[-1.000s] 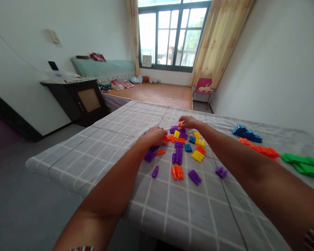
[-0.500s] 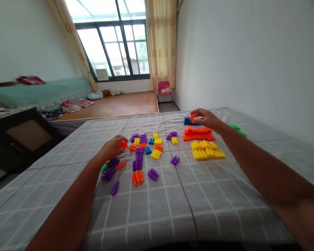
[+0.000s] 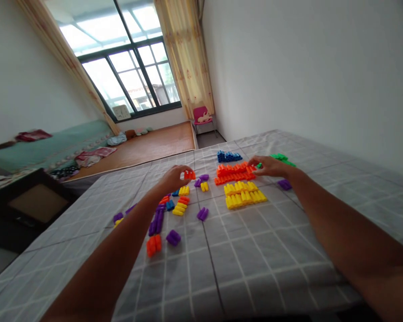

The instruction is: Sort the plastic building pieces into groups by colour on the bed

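Note:
My left hand (image 3: 173,180) is closed on a small cluster of orange plastic building blocks (image 3: 189,175), raised above the sheet. Over at the right end of the stacked orange block row (image 3: 233,173), my right hand (image 3: 269,166) pinches an orange block against the upper tier; its fingers partly cover that end. A stacked yellow row (image 3: 244,196) lies nearer to me, and a blue row (image 3: 228,156) lies behind the orange one. Loose purple blocks (image 3: 173,237), yellow blocks (image 3: 180,209) and orange blocks (image 3: 153,245) are scattered to the left, some hidden behind my left forearm.
Green blocks (image 3: 282,158) and a purple piece (image 3: 284,184) lie around my right wrist. A grey checked sheet (image 3: 248,250) covers the surface. Beyond are a wooden platform (image 3: 161,138), a pink chair (image 3: 202,114) and a dark cabinet (image 3: 30,210). A white wall rises on the right.
My left hand has moved right and away from the loose pile, carrying its orange blocks. My right hand has come from near the blue row to the orange row's right end. The view has tilted.

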Motion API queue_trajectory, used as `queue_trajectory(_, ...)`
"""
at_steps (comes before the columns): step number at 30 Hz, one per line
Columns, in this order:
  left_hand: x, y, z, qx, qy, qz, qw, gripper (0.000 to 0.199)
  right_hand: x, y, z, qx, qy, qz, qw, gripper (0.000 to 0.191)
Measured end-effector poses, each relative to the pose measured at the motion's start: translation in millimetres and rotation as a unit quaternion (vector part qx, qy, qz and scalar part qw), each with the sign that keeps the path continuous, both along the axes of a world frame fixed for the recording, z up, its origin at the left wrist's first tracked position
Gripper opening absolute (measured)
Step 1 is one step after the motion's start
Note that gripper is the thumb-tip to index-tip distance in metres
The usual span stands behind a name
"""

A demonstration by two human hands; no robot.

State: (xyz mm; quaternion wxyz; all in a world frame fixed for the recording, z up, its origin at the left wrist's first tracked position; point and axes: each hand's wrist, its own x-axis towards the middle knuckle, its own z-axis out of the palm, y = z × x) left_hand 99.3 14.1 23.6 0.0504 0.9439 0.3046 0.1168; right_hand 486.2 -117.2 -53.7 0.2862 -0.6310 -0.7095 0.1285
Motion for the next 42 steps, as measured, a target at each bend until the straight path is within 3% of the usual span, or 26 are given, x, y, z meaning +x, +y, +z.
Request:
queue_trajectory(7, 109.5, 3.2, -18.2, 0.011, -0.060, -0.089, 0.994, 0.032, -15.0, 3.1, -5.2, -0.019, -0.060, 0.002, 0.998, 0.032)
queue_trajectory(14, 160.8, 6.6, -28.5, -0.007, -0.065, -0.102, 0.993, 0.035, -5.1, 1.1, 2.5, 0.073, -0.057, -0.041, 0.995, 0.031)
queue_trajectory(23, 182.9, 5.5, -48.4, -0.032, -0.012, -0.068, 0.997, 0.038, -5.9, -0.7, 4.4, 0.047, -0.062, -0.033, 0.996, 0.032)
queue_trajectory(29, 184.2, 6.2, -55.8, -0.041, 0.006, -0.042, 0.998, 0.037, -4.1, 2.8, 8.2, 0.118, -0.096, -0.111, 0.982, 0.036)
queue_trajectory(31, 183.0, 5.8, -57.4, -0.041, 0.010, -0.035, 0.998, 0.037, -5.9, 6.3, 9.8, 0.125, -0.111, -0.108, 0.980, 0.037)
queue_trajectory(38, 178.6, 9.3, -66.6, -0.026, -0.002, -0.047, 0.999, 0.045, -15.5, 34.8, 15.7, 0.058, -0.122, -0.057, 0.989, 0.041)
queue_trajectory(42, 176.4, 8.2, -65.4, -0.023, 0.000, -0.048, 0.999, 0.046, -17.2, 45.0, 9.8, 0.031, -0.152, -0.065, 0.986, 0.043)
